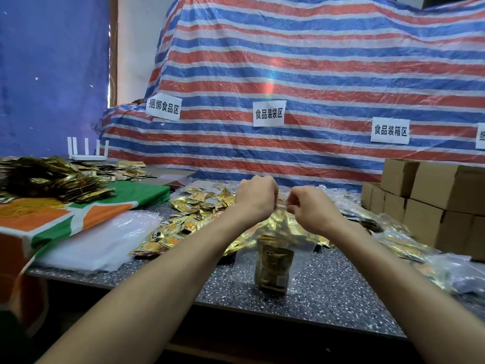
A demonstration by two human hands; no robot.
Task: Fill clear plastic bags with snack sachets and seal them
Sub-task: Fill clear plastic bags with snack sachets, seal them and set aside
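Head view: the clear plastic bag hangs directly below both hands, its top edge pinched between them and its bottom on the speckled table. Gold sachets sit low inside it. The left hand and right hand are raised close together, fingers curled on the bag's edge, forearms stretched forward.

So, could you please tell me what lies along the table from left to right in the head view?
First the pile of dark-gold sachets → stack of flat clear plastic → loose gold sachets → clear bag, pinched at its top by the left hand and right hand → cardboard boxes.
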